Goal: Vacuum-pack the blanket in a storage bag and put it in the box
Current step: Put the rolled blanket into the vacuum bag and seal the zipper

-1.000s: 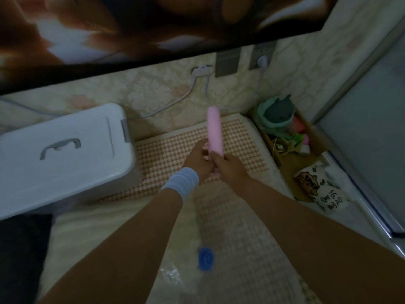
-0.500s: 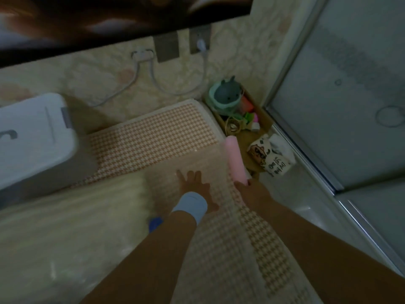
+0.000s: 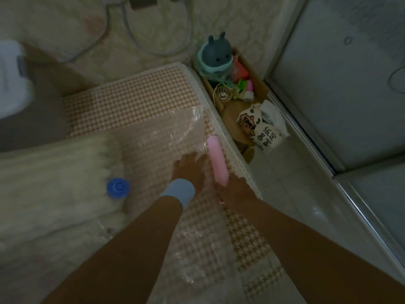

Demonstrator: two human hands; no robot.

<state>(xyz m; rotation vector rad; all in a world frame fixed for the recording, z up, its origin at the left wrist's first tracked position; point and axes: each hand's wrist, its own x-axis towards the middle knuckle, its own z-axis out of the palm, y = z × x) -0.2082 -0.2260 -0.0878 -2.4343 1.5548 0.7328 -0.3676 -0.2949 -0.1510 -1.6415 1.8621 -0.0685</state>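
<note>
left hand (image 3: 190,166) flat on storage bag (image 3: 157,137), right hand (image 3: 232,189) gripping pink pump (image 3: 217,161)

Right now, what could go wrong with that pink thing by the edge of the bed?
The pink tube sits at the mattress edge, gripped only at its end by the right hand; it could slip off into the toy box below. The left hand presses on the clear bag, and slick plastic might slide.

The storage bag (image 3: 153,137) is lying on the bed (image 3: 131,95), valve (image 3: 118,187) left of the left hand (image 3: 189,170), pump (image 3: 217,161) right of it; the box (image 3: 11,80) is standing behind, leftward.
</note>
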